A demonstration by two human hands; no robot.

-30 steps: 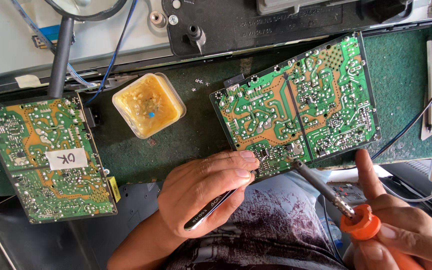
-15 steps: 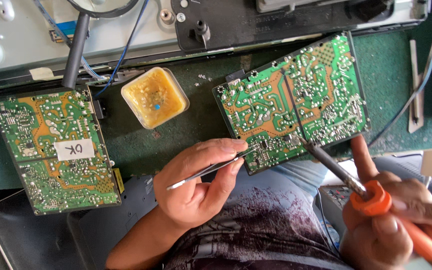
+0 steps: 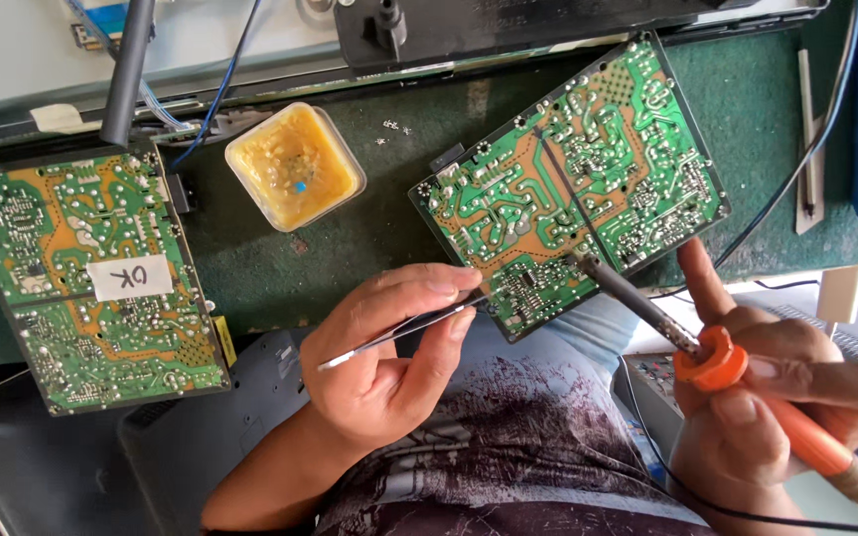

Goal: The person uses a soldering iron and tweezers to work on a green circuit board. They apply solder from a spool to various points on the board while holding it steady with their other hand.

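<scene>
Tweezers [image 3: 399, 333] stayed pinched in left hand [image 3: 389, 357], tips now nearer the tilted circuit board [image 3: 573, 179] edge, while right hand [image 3: 777, 397] kept clenching the soldering iron [image 3: 707, 352], tip touching board beside them.

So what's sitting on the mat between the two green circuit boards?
In the head view, a square tub of yellow flux sits between the left board and the right board.
</scene>
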